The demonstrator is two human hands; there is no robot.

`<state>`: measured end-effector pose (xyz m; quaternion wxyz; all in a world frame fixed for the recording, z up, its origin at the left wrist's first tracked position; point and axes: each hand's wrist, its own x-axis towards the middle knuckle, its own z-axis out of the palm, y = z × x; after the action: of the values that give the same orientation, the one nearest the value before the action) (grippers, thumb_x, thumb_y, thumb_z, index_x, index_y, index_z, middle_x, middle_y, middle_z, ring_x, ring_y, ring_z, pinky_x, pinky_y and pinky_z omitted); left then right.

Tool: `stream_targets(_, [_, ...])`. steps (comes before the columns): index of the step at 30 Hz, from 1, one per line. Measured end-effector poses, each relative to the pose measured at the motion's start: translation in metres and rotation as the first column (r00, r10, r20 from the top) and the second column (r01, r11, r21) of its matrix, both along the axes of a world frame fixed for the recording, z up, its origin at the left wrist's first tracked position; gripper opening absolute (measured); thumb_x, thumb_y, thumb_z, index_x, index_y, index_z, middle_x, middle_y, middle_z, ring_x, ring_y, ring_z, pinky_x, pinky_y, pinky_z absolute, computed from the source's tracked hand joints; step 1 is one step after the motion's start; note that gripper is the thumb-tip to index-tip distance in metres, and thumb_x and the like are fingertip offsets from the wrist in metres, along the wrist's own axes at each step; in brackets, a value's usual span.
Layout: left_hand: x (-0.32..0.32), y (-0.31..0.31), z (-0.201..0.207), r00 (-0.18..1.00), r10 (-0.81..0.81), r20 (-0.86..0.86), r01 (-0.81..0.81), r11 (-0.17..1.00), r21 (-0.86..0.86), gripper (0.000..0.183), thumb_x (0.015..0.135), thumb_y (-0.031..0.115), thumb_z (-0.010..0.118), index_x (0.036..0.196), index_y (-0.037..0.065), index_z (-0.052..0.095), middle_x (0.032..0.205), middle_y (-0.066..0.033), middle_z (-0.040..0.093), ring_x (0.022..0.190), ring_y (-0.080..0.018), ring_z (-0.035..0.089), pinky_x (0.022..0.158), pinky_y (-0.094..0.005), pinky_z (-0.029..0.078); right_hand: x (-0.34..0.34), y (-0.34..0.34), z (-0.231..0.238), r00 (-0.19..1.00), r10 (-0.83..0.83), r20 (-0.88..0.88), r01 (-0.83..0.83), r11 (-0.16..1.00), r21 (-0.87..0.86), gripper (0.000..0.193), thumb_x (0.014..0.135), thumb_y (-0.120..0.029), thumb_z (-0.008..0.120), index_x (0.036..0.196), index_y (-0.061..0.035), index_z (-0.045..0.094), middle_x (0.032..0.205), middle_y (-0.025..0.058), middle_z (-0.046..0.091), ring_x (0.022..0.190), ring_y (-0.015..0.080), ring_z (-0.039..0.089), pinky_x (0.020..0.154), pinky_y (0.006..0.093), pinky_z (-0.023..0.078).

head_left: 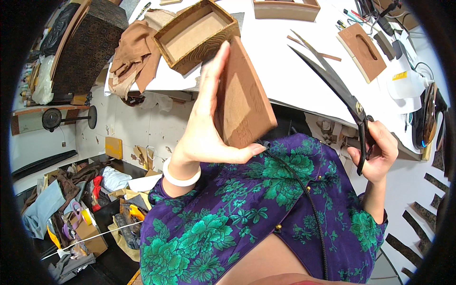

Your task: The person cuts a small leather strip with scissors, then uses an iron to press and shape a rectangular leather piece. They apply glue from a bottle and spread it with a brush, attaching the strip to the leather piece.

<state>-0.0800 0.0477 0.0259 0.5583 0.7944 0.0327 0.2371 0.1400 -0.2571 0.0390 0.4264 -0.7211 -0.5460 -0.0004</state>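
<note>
Left hand (206,126): spread wide, gripping a brown leather-look box piece (249,95) end to end, fingers along its upper left edge, thumb at its lower end. Piece tilted, raised at the near edge of the bench (280,78).

Right hand (380,149): curled round the handles of black scissors (327,73); blades slightly parted, pointing up and left over the bench, apart from the piece.

State of work: visible faces of the piece brown throughout; hidden faces cannot be told. A loose brown strip (330,57) beside the blades suggests some cutting is done. No cut is under way; any trimming left does not show.

Bench, left: patterned open box (209,47) with plain beige interior, its near corner partly covered by the held piece; crumpled brown leather remnant (135,52) just beside it.

Bench, far side: brown open tray (285,13).

Bench, right: brown panel with a shaped recess (354,42); translucent bottle (406,88) with yellow label.

Obstructions: held piece and left hand hide part of the bench edge; long blades span the middle of the bench.

Lower left: heaped fabric scraps (52,202). Lower right: dark strips (403,249).
</note>
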Motion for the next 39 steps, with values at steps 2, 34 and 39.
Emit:
stream_targets(2, [0.003, 0.004, -0.001, 0.995, 0.07, 0.076, -0.086, 0.968, 0.236, 0.14, 0.053, 0.038, 0.096, 0.164, -0.001, 0.018, 0.153, -0.018, 0.036, 0.134, -0.0312, 0.045, 0.118, -0.0445, 0.032, 0.002, -0.002, 0.0, 0.999, -0.031, -0.037, 0.03, 0.999, -0.031, 0.059, 0.073, -0.026, 0.093, 0.117, 0.0056, 0.072, 0.068, 0.001, 0.051, 0.061, 0.0107, 0.047, 0.056, 0.0256, 0.033])
stream_targets(34, [-0.012, 0.017, -0.012, 0.877, -0.426, 0.222, 0.426, 0.903, 0.049, 0.126, 0.068, 0.021, 0.087, 0.163, -0.003, 0.008, 0.161, -0.027, 0.029, 0.153, -0.0414, 0.027, 0.126, -0.0513, 0.017, 0.006, 0.01, -0.006, 0.964, 0.139, -0.227, -0.145, 0.989, -0.011, 0.054, 0.071, -0.022, 0.095, 0.112, 0.0055, 0.074, 0.075, 0.0031, 0.061, 0.059, 0.0077, 0.049, 0.053, 0.0226, 0.035])
stream_targets(39, [-0.013, 0.022, -0.013, 0.854, -0.481, 0.196, 0.47, 0.876, 0.104, 0.119, 0.071, 0.026, 0.086, 0.162, -0.004, 0.015, 0.16, -0.0278, 0.03, 0.151, -0.0413, 0.029, 0.124, -0.0521, 0.019, 0.012, 0.002, 0.002, 0.975, 0.17, -0.144, -0.18, 0.982, -0.055, 0.057, 0.069, -0.028, 0.098, 0.11, 0.0047, 0.074, 0.073, 0.0022, 0.06, 0.059, 0.008, 0.05, 0.052, 0.0225, 0.037])
